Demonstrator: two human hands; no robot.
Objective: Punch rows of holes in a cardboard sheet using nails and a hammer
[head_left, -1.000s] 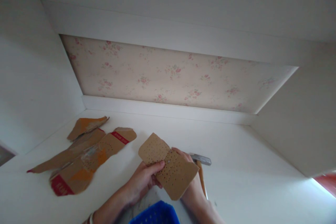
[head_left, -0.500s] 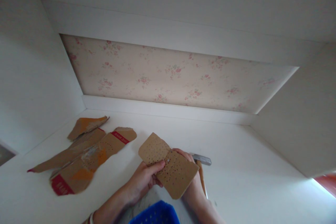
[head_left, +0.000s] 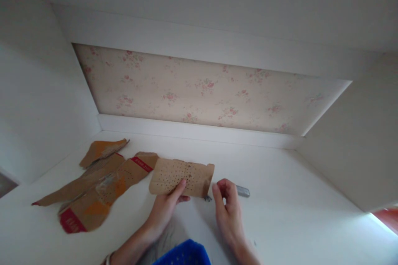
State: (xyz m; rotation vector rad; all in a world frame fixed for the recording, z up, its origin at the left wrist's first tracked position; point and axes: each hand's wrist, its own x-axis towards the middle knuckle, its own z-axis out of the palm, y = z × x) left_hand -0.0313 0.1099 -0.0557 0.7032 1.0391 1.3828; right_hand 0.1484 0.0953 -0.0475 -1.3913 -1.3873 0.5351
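My left hand [head_left: 164, 211] pinches the near edge of a brown cardboard piece [head_left: 182, 177] punched with many small holes, thumb on top, and holds it low over the white surface [head_left: 280, 198]. My right hand [head_left: 228, 211] is just right of the piece and does not touch it. Its fingers are loosely curled, the thumb stands apart from them, and nothing shows between them. A small dark bit [head_left: 207, 198] lies by the cardboard's right corner, near the thumb. A hammer's metal head [head_left: 243, 191] pokes out behind my right fingers; the handle is hidden under the hand.
Torn cardboard scraps [head_left: 99, 182] with red and orange print lie at the left. A blue perforated basket [head_left: 183, 254] sits at the bottom edge between my forearms. White side walls and a floral back panel [head_left: 202, 91] enclose the surface.
My right hand has let go of the perforated cardboard and drawn away to the right. My left hand has turned the piece flatter and carried it left and farther away.
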